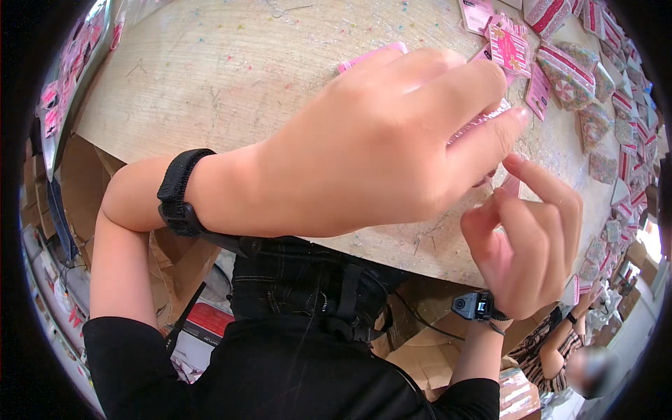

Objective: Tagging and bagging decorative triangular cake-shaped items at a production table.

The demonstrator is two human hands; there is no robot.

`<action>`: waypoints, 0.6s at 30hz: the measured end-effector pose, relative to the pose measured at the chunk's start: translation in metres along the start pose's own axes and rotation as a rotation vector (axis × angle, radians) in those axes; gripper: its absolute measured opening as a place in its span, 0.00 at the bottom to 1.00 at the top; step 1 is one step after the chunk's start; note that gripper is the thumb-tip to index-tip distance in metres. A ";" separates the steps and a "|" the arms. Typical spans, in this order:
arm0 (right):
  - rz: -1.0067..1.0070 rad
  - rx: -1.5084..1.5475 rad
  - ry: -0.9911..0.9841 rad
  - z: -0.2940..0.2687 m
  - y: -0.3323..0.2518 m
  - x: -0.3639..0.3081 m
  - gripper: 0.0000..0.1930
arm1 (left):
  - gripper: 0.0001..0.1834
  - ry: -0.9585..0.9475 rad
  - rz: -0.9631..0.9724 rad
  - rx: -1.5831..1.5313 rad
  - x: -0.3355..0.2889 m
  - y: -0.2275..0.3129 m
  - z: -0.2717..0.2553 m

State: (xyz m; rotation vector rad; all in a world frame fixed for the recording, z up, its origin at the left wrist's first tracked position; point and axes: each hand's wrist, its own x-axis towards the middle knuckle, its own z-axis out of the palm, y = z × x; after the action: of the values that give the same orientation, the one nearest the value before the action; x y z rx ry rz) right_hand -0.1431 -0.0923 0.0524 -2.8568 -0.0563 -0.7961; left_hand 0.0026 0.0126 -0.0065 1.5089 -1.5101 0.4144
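Pink piece [481, 124], mostly hidden; whether left fingers [484, 148] or right fingers [551, 187] clamp it, unclear.

The only view comes from the wearer's head, through the left one of two side-by-side fisheye cameras, and it looks steeply downward. The wearer's black short-sleeved shirt [280, 371] fills the lower middle, seen from above, while the wooden tabletop [210, 91] spreads toward the upper edge. The left hand [392, 140] is very near to the lens and looks large; the right hand [542, 241] looks smaller. Toward the dark round rim, the scene bends strongly.
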 end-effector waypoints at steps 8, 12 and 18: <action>0.057 0.111 0.074 0.004 0.015 -0.003 0.08 | 0.21 -0.111 -0.103 -0.107 0.007 0.006 -0.016; 0.047 0.120 0.100 0.004 0.018 -0.003 0.08 | 0.12 0.010 -0.102 -0.119 0.005 0.002 -0.001; 0.076 0.137 0.039 0.003 0.016 -0.003 0.07 | 0.04 0.121 -0.054 -0.119 0.006 -0.001 0.001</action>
State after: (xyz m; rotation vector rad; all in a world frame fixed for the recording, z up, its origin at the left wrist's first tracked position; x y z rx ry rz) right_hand -0.1429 -0.1071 0.0455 -2.6966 0.0034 -0.8005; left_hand 0.0040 0.0083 -0.0025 1.4033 -1.3729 0.3706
